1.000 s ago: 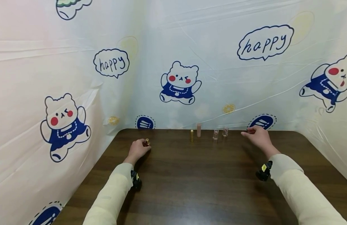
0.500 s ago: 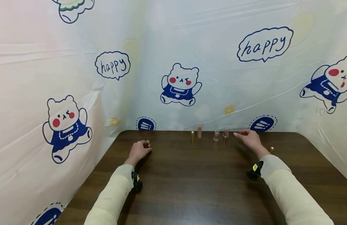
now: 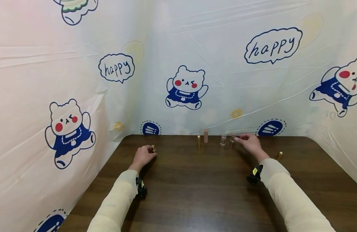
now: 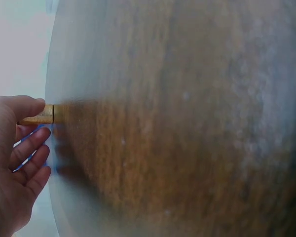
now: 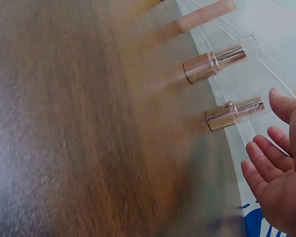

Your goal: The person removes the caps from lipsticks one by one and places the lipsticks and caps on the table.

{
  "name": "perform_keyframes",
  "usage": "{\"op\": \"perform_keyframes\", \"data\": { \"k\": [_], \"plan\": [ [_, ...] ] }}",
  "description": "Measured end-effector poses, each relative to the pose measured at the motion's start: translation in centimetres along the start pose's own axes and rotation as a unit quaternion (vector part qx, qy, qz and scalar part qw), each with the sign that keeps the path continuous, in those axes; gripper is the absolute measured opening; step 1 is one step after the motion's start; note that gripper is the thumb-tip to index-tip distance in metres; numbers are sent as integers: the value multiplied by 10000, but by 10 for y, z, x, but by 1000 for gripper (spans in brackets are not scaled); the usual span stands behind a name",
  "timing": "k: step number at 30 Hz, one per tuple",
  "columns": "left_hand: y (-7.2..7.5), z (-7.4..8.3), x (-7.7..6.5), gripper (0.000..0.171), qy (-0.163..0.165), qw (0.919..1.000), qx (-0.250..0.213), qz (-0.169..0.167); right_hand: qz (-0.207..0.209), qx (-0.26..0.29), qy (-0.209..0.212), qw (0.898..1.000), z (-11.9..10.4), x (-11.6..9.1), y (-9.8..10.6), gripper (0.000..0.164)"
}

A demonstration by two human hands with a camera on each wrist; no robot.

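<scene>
At the table's left, my left hand (image 3: 143, 157) holds a small gold lipstick tube (image 3: 153, 148) upright on the tabletop. The left wrist view has the thumb and index finger pinching this gold tube (image 4: 39, 116), the other fingers loosely bent. My right hand (image 3: 251, 144) is beside the rightmost lipstick with a clear cap (image 3: 232, 138). In the right wrist view its thumb and fingers are spread, a little apart from that lipstick (image 5: 234, 114). Another clear-capped lipstick (image 3: 223, 140) stands to its left.
A pink tube (image 3: 205, 136) and a slim gold tube (image 3: 199, 141) stand farther left along the back edge. One more gold tube (image 3: 279, 156) is behind the right wrist. A printed curtain (image 3: 187, 42) hangs behind the brown wooden table (image 3: 195, 187).
My right hand has moved left along the back edge toward the rightmost clear-capped lipstick, and a gold tube has come into view behind its wrist. The left hand has stayed at its tube.
</scene>
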State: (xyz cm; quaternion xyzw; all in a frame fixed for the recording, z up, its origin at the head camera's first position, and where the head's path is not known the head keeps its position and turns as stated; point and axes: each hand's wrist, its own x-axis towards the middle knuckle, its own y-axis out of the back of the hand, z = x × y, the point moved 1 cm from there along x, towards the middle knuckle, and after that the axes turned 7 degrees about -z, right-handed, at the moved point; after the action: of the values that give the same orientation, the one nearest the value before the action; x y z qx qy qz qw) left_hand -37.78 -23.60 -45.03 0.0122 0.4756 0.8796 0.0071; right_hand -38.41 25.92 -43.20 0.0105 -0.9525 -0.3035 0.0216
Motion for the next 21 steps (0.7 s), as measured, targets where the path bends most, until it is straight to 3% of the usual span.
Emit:
{"op": "perform_keyframes", "data": {
  "k": [6, 21],
  "plan": [
    [2, 0, 0, 28, 20, 10000, 40, 19, -47, 47, -86, 9999, -5, 3, -4, 61],
    [-1, 1, -1, 25, -80, 9999, 83, 100, 127, 24, 117, 9998, -6, 16, -19, 46]
  ]
}}
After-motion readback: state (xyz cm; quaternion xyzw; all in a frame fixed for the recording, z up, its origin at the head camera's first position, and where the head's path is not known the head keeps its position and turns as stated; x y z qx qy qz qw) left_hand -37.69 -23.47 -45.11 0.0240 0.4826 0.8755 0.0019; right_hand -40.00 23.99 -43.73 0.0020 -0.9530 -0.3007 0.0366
